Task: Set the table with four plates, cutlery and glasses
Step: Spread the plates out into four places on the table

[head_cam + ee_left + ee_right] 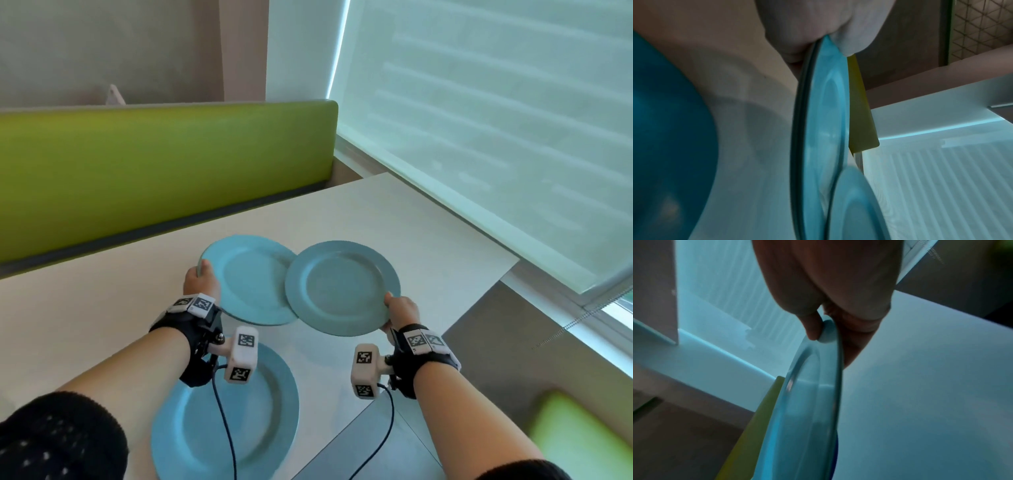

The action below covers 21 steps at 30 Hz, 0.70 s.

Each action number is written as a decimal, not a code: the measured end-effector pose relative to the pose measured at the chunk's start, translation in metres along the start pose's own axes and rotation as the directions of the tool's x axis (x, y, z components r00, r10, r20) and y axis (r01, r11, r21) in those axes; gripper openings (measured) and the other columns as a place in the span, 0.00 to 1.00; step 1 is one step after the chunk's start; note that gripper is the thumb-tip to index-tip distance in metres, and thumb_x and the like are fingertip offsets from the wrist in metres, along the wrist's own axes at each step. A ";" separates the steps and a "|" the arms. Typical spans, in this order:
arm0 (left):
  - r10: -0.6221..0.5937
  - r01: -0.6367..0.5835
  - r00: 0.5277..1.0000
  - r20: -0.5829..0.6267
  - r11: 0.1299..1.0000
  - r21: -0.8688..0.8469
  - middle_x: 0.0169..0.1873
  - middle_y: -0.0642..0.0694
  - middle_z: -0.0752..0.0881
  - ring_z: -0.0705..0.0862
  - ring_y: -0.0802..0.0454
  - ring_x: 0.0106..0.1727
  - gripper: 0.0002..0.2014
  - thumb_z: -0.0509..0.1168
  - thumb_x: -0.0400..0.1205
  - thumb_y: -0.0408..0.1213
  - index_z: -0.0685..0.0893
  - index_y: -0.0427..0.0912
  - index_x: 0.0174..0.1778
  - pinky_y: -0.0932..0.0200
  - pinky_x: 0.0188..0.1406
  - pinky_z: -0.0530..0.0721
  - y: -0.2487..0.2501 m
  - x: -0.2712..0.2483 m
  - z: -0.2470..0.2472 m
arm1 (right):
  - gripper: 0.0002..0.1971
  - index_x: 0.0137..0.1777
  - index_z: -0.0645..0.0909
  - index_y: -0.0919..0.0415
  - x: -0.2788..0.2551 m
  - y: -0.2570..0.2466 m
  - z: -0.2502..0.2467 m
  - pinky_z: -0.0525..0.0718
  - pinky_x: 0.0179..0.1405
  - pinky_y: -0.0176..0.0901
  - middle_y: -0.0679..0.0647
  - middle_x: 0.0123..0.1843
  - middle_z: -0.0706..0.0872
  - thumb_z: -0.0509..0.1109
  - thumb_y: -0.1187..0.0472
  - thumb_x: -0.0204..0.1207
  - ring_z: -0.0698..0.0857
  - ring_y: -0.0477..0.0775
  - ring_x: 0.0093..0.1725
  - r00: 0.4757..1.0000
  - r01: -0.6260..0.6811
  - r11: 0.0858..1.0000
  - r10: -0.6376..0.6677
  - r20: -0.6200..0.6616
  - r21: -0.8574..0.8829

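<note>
Over the middle of the worktop (394, 219), two plates held above it.
The left hand (200, 282) pinches the left plate (253, 277) by its rim; the right hand (402, 313) pinches the right plate (342, 287), whose edge overlaps it. A third plate (270, 404) lies by the near edge. Best part them sideways first, then lower each flat toward the far edge.
</note>
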<state>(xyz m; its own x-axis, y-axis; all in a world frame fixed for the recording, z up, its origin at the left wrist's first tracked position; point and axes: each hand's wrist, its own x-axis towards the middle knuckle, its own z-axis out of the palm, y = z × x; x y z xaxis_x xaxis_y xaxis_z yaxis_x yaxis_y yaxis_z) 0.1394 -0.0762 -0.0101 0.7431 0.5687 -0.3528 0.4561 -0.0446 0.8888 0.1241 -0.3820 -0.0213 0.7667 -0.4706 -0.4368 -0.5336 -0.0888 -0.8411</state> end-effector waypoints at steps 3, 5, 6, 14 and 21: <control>-0.018 0.018 0.997 -0.072 1.000 0.000 0.75 0.32 0.72 0.72 0.33 0.73 0.26 0.47 0.88 0.48 0.69 0.34 0.76 0.48 0.70 0.70 0.009 0.008 -0.007 | 0.20 0.68 0.75 0.75 0.021 0.032 -0.014 0.82 0.64 0.63 0.70 0.64 0.82 0.59 0.59 0.83 0.83 0.69 0.62 0.995 -0.059 0.998 0.060 -0.080 0.019; -0.014 0.013 0.994 -0.112 1.000 -0.007 0.75 0.33 0.72 0.71 0.34 0.74 0.26 0.47 0.88 0.47 0.69 0.35 0.76 0.49 0.70 0.68 0.012 0.012 -0.010 | 0.20 0.69 0.73 0.75 0.025 0.047 -0.020 0.80 0.67 0.62 0.70 0.69 0.79 0.58 0.61 0.83 0.80 0.70 0.67 0.988 -0.109 0.992 0.116 -0.106 0.069; -0.002 0.003 0.993 -0.119 1.000 0.003 0.75 0.33 0.72 0.71 0.34 0.74 0.26 0.47 0.88 0.47 0.69 0.35 0.76 0.49 0.70 0.68 0.011 0.015 -0.011 | 0.20 0.71 0.72 0.75 0.023 0.050 -0.022 0.79 0.68 0.62 0.70 0.70 0.78 0.58 0.61 0.84 0.79 0.70 0.69 0.983 -0.133 0.987 0.143 -0.118 0.091; -0.013 0.013 0.990 -0.138 1.000 -0.004 0.74 0.34 0.74 0.73 0.34 0.73 0.25 0.47 0.88 0.49 0.70 0.37 0.76 0.49 0.69 0.70 0.015 0.012 -0.017 | 0.20 0.74 0.68 0.72 0.021 0.076 -0.029 0.76 0.71 0.61 0.68 0.75 0.73 0.56 0.65 0.84 0.74 0.69 0.73 0.957 -0.239 0.935 0.273 -0.103 0.261; -0.021 0.019 0.992 -0.125 1.000 -0.015 0.74 0.35 0.74 0.73 0.35 0.73 0.25 0.47 0.88 0.49 0.70 0.38 0.76 0.50 0.68 0.71 0.021 0.002 -0.011 | 0.22 0.70 0.73 0.72 0.031 0.085 -0.023 0.81 0.63 0.57 0.68 0.67 0.81 0.62 0.60 0.80 0.82 0.69 0.63 0.930 -0.269 0.941 0.309 -0.197 0.206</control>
<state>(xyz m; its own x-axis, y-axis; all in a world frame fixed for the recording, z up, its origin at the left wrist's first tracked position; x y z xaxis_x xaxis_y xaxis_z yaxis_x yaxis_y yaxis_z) 0.1454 -0.0668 0.0114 0.6663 0.6676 -0.3322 0.4631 -0.0214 0.8860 0.0943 -0.4243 -0.0988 0.4779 -0.6385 -0.6033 -0.6344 0.2242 -0.7398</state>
